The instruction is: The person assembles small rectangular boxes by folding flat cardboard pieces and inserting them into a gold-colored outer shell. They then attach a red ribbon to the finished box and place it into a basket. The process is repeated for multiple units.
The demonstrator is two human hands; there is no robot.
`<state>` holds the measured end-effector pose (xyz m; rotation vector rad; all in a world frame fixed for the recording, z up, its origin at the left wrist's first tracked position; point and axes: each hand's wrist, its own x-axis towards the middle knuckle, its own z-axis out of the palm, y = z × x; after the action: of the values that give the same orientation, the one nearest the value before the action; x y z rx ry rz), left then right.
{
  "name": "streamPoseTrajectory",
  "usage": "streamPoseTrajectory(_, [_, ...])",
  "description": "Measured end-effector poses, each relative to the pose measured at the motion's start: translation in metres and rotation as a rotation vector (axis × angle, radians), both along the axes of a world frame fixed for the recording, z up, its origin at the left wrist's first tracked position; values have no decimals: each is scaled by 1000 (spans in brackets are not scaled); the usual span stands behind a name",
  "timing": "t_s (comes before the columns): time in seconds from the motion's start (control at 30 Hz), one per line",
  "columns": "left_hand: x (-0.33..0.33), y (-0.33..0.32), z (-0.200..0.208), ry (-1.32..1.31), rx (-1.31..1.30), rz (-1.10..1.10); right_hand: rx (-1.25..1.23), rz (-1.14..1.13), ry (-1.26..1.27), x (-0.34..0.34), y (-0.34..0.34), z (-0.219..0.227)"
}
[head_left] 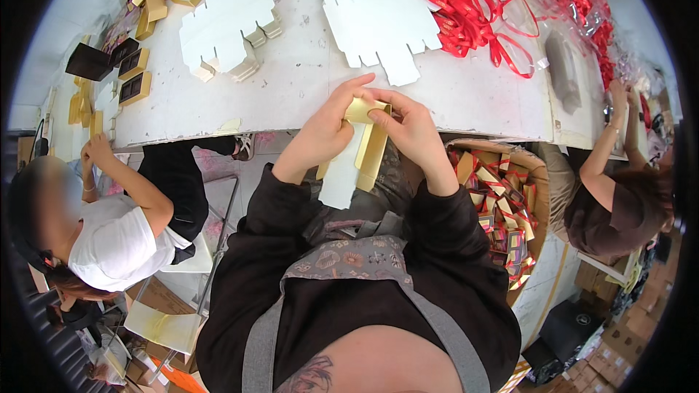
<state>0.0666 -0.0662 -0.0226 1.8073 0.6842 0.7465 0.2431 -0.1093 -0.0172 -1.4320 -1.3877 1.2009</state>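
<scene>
Between my two hands, over my lap at the table's near edge, is a partly folded gold cardboard box (372, 147) with a white inner face and a long white flap hanging toward me. My left hand (331, 127) grips its left side near the far end, the index finger stretched out beyond it. My right hand (409, 129) pinches the far right corner, thumb on the gold wall. Just beyond my hands lies a stack of flat white box blanks (378, 18). Another stack of white blanks (226, 25) sits to its left.
Red ribbons (466, 7) are heaped at the back right of the table (291, 94). Gold boxes (135, 76) stand at the left. A large bin (540, 204) of finished-looking small boxes is by my right arm. One person (124, 225) works at left, another (619, 211) at right.
</scene>
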Motion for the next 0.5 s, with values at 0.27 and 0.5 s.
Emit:
streamPoseTrajectory(0.27, [-7,21,25,492,368,204,487,-59,-576,-7,22,10])
streamPoseTrajectory(0.5, [4,33,18,744,802,365,747,25,-951,-17,45,-2])
